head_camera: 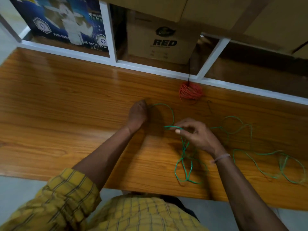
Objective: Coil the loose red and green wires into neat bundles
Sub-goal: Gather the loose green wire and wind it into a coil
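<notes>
left hand (138, 114) pressed down on the table (66, 114) near its middle, fingers bunched on one end of the green wire (183, 157) — whether pinching or just pinning it, cannot tell. right hand (195, 132) raised just right of it, thumb and fingertips pinching a loop of green wire, other fingers loosely curled. one green arc running from left hand round to right hand; below right hand, tangled loops dropping toward the near edge of the table. more loose green loops sprawled toward the table's right edge. red wire (190, 91) already a tight coil, lying near the far edge, well apart from both hands — a dark cord (189, 70) coming down to it from the shelf behind. cardboard box (161, 40) marked "red" in that shelf. yellow checked sleeve (66, 194) rolled on the left arm, pale band (221, 157) on the right wrist.
</notes>
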